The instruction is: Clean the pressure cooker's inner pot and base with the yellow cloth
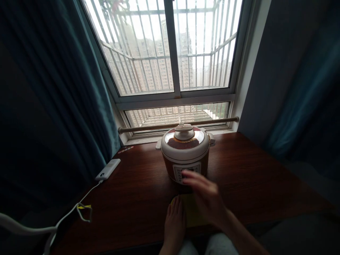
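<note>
A white and brown electric cooker (185,148) with a glass lid and a knob stands on the dark wooden table (252,170) by the window. My right hand (205,196) reaches out in front of it, fingers stretched and slightly blurred, with the fingertips at the cooker's white control panel (180,172). It holds nothing. My left hand (174,221) lies flat near the table's front edge, fingers together and extended, beside a yellowish cloth (192,212) that lies under my right hand.
A white power bank (108,169) lies at the table's left edge, and its white cable (79,205) trails off to the left. A wooden rod (148,126) runs along the windowsill behind the cooker. Teal curtains (79,106) hang on both sides.
</note>
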Tool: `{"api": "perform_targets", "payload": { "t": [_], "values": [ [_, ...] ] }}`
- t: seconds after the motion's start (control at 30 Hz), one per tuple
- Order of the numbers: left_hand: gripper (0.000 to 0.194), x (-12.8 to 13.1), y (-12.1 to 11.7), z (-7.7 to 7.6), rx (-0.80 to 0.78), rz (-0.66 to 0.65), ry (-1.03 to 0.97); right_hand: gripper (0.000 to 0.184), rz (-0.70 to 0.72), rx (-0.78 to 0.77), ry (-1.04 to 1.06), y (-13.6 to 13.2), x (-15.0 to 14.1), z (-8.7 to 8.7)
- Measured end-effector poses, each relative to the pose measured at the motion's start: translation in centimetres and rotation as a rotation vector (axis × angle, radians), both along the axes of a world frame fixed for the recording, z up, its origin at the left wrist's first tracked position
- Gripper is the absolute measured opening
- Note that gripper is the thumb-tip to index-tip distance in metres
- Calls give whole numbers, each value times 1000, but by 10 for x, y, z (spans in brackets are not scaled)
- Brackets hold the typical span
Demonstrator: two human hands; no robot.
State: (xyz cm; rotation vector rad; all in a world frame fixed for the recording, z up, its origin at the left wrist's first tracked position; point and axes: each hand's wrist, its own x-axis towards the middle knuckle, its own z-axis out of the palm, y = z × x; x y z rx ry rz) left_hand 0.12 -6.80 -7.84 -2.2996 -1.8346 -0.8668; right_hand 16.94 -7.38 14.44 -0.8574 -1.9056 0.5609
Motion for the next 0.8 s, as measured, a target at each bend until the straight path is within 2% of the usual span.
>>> {"api": "perform_targets", "payload": {
  "t": [0.07,0.13,0.17,0.2,0.3,0.47,0.67,0.8],
  "values": [
    [42,-1,0,-3,-7,-50,133,39,-395,46,149,66,23,4],
    [44,-3,1,-9,-11,-54,250,39,-670,19,160,128,46,7],
    [45,-4,1,-11,-7,-44,296,39,-753,-30,125,155,57,8],
    [45,-4,2,-14,0,-35,324,38,-776,-60,111,178,66,9],
    [45,-6,3,-19,31,-23,375,31,-784,-150,81,224,86,3],
    [44,-8,5,-22,75,-26,411,25,-793,-308,82,250,103,-17],
    [45,-8,5,-20,84,-41,413,26,-780,-356,192,263,111,-29],
    [45,-7,4,-19,74,-40,398,24,-714,-361,334,269,116,-36]
  ]
}}
